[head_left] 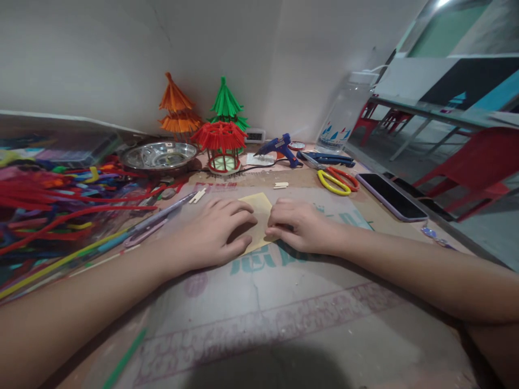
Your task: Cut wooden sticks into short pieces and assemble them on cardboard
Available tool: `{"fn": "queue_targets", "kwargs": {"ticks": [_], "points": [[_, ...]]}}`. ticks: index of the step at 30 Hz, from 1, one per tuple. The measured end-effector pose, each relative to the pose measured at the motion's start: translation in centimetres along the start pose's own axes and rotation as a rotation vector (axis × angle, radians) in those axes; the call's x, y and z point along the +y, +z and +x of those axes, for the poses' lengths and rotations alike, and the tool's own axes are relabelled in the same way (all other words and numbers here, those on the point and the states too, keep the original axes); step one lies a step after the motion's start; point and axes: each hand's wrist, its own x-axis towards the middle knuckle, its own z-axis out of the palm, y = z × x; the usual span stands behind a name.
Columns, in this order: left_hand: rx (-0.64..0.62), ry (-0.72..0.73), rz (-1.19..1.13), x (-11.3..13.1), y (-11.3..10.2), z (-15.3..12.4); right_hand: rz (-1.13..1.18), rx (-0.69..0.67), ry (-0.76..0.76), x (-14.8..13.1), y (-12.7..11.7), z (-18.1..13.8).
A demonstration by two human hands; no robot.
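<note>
A square of pale yellow paper (259, 208) lies on the printed sheet that covers the table, turned with a corner pointing away from me. My left hand (219, 229) rests over the paper's left side, fingers bent and thumb apart, with nothing gripped. At the paper's right edge, my right hand (292, 224) has its fingers curled and pressed toward the thumb, closed on that edge. Both hands hide parts of the paper. Small pale strips lie beyond the hands, one group (197, 195) at left and another (280, 185) behind the paper.
Colourful pipe cleaners (52, 200) heap up at left beside a metal bowl (160, 156). A red-roofed model (223, 143) stands before green (225, 100) and orange (176, 102) ones. Behind are a blue glue gun (279, 148), scissors (336, 179), a phone (390, 197) and a bottle (343, 116).
</note>
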Motion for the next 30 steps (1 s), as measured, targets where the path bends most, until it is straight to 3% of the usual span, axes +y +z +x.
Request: {"fn": "queue_targets", "kwargs": {"ticks": [30], "points": [[0.013, -0.007, -0.005, 0.01, 0.07, 0.05, -0.048, 0.0, -0.017, -0.36, 0.08, 0.07]]}}
